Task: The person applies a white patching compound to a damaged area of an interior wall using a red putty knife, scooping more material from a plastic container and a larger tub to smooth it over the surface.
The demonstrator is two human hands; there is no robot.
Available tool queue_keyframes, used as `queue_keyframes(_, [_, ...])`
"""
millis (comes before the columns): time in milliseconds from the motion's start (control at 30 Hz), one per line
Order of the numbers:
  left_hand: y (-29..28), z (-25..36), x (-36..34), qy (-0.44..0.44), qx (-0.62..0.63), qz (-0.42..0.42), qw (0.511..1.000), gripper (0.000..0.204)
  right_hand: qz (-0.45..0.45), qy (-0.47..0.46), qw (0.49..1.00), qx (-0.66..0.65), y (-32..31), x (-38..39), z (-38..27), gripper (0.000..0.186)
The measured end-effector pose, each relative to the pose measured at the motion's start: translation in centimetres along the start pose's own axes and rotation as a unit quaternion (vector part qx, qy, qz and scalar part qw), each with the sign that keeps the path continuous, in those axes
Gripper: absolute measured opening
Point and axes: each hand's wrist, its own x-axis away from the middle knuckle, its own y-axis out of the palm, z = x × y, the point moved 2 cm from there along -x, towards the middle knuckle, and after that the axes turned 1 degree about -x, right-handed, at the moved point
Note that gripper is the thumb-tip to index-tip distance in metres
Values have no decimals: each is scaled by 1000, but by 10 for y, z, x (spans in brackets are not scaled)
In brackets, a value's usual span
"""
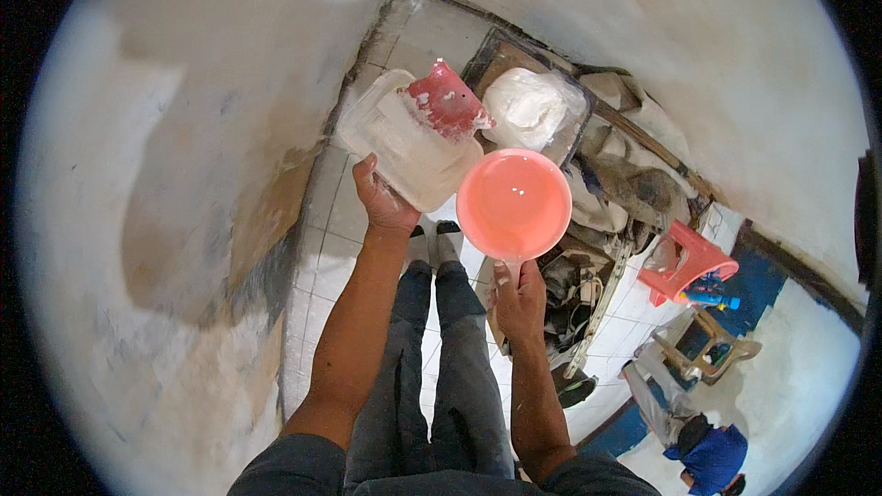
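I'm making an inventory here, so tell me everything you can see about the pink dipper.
The pink dipper is a round, open bowl with a paler handle, apparently smooth plastic. White glints show inside; whether it holds liquid is unclear. Its mouth faces up toward the camera. The right hand grips the handle, holding it above the floor, right of the translucent tub in the left hand; whether the two touch is unclear.

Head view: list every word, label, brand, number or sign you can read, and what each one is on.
No readable text anywhere.
Pink dipper in the right hand: no lettering visible.
Translucent container in the left hand: no lettering visible.
Red scraper: white smears, no legible marks.
Small blue item by the pink stool: too small to tell.
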Motion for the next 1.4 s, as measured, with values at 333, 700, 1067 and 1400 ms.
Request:
queue_keyframes(333, [-14,20,1,38,14,0,999,66,-7,-43,998,40,27,-15,-50,19])
queue_keyframes(700, [-22,12,3,24,-56,45,997,54,14,-99,986,136,26,-27,-65,23])
queue_keyframes(1067, [-16,3,-7,15,-78,34,996,53,80,-122,970,195,18,-34,-71,23])
queue_keyframes(1400, [-20,0,-10,-5,-85,8,996,54,85,-103,977,164,19,-40,-57,21])
